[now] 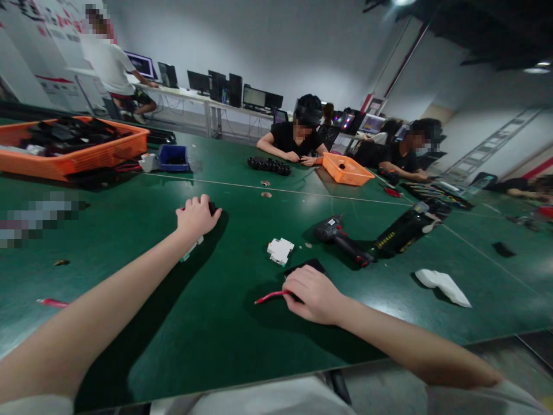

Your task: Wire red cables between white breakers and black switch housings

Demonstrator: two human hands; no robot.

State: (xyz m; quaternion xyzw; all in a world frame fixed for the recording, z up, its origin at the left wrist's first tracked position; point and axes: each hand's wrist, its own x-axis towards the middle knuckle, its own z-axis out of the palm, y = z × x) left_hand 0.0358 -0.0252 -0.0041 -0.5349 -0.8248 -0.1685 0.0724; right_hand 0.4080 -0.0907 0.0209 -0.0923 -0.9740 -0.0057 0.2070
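My left hand [196, 216] is closed over a small black object [212, 207], mostly hidden under the fingers. Beneath that wrist, a white and green piece [192, 249] lies partly covered by my arm. A short red wire [271, 296] sticks out to the left from between the pinched fingers of my right hand [314, 295]. Just behind the right hand is a flat black item [317, 266], its near side hidden. Between the hands, a little farther off, a white circuit breaker [280, 251] lies on the green table [233, 334].
A cordless drill [343, 239] and a black cylinder with yellow lettering [400, 230] lie to the right, near a crumpled white piece [443, 286]. An orange basket [129, 147] and a blue bin [173, 158] stand far left. Co-workers sit across, by another orange basket [348, 173].
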